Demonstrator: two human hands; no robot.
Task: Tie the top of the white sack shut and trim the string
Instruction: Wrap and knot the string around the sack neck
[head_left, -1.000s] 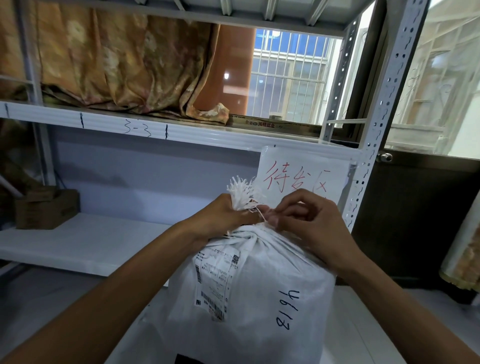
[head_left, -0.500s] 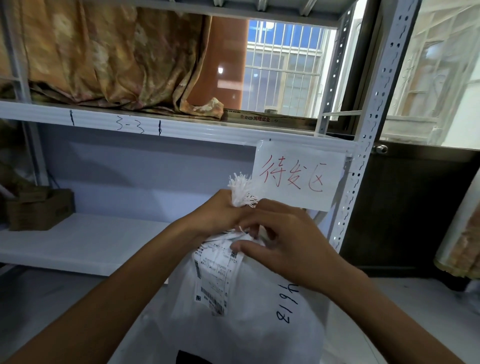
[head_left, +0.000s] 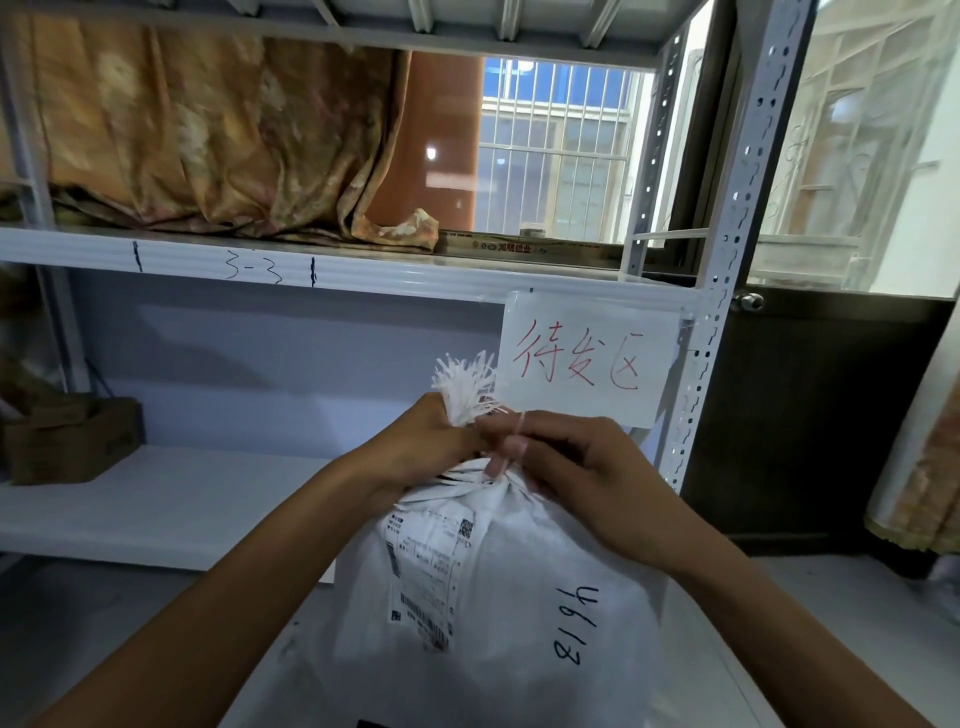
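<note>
Both hands: my left hand gripped the white sack neck, near the shelf.
Change: my right hand rose from the label, now pinching the string.
Meaning: knot probably unfinished; trimming waited.

"4613" on sack; "3-3" on shelf

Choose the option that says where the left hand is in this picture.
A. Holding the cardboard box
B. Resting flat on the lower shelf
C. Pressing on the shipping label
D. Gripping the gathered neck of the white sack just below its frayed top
D: the left hand is closed around the bunched neck of the white sack, with the frayed top sticking up above it, while the right hand works a thin string beside it.
</note>
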